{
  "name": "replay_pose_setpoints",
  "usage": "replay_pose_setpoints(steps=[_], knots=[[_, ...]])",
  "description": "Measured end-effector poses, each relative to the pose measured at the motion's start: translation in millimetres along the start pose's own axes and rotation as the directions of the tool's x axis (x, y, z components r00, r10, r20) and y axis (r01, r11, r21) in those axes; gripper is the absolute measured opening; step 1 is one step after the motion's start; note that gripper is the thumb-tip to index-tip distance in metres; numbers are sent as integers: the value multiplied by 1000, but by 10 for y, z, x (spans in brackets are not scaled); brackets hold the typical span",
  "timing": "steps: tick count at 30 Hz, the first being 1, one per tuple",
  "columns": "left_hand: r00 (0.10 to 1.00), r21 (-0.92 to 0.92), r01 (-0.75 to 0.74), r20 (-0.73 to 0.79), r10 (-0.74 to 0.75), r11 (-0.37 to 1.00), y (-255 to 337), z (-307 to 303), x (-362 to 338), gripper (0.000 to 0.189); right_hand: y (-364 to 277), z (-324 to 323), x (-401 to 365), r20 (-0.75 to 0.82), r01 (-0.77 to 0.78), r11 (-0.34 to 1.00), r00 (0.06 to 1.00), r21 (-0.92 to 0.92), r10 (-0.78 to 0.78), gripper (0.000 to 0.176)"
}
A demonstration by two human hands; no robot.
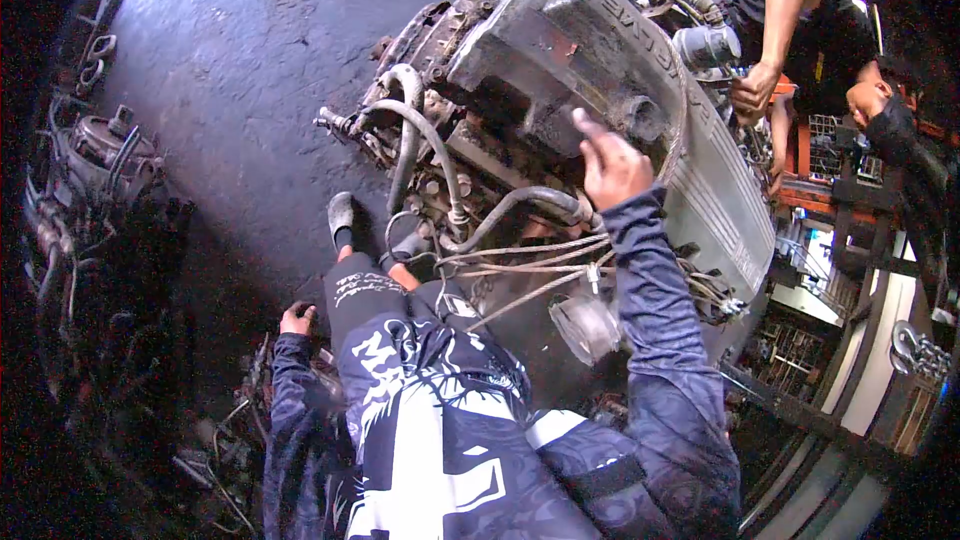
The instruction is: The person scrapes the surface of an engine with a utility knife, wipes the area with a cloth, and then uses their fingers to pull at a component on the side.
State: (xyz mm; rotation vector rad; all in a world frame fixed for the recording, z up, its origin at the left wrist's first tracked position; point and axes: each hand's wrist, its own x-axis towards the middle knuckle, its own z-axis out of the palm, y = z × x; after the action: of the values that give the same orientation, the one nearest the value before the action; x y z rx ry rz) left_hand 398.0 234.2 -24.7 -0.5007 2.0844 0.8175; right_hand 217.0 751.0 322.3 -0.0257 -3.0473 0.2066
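A large, dirty engine with a grey valve cover [560, 40] stands before me. My right hand [617, 168] reaches over it, index finger stretched out and the others partly bent, holding nothing. Its fingertips overlap the dark cover near a round cap [640, 117]. Below that wrist run a bent grey hose [520, 198] and several thin cables [540, 268]. My left hand [298, 318] hangs low at my side, away from the engine, its fingers loosely bent and nothing visible in them.
Across the engine, a person's hand [757, 92] is closed near a metal cylinder [706, 45]. Another dark engine [95, 180] stands at the left edge. Orange and metal racks [800, 190] and a chain with a hook [915, 348] are at the right.
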Motion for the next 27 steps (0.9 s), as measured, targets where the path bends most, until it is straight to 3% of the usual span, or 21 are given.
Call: replay_pose_setpoints(steps=[3,5,6,8,10,14,16,20,22,25,27], knots=[[999,-7,-46,-18,46,999,74,-30,-81,46,-61,-9,-6,-49,59,998,997,8,-59,42],[998,-4,-57,-14,57,998,68,-29,-69,45,-77,-71,-14,134,36,992,991,-125,-19,41],[998,-3,-68,-9,68,998,60,-17,-55,45,-14,-41,16,24,51,999,998,-12,-51,41],[999,-12,-49,-16,49,999,-76,84,25,41,-9,-28,1,-9,29,999,1000,23,-28,42],[999,-15,-30,-26,29,999,-73,72,21,37,-73,62,-109,168,80,994,984,-77,-66,41],[999,0,-26,-44,26,1000,259,-8,-204,35,-101,-13,19,7,-41,997,999,68,41,38],[998,-24,-10,-57,8,1000,267,-53,-221,34,-95,48,-60,80,26,999,997,-29,-24,40],[997,-16,-60,-44,59,998,231,-22,-188,33,28,35,23,-61,20,998,998,64,-16,41],[998,-2,-55,-33,55,998,183,-28,-170,33,-89,45,-68,138,47,998,990,-38,-42,43],[997,-18,-74,-12,74,997,-50,86,24,33,-106,39,-61,117,63,996,992,-61,-55,42],[998,-91,-50,24,52,995,-114,122,61,33,-147,4,-12,54,-47,999,997,-8,48,39]])
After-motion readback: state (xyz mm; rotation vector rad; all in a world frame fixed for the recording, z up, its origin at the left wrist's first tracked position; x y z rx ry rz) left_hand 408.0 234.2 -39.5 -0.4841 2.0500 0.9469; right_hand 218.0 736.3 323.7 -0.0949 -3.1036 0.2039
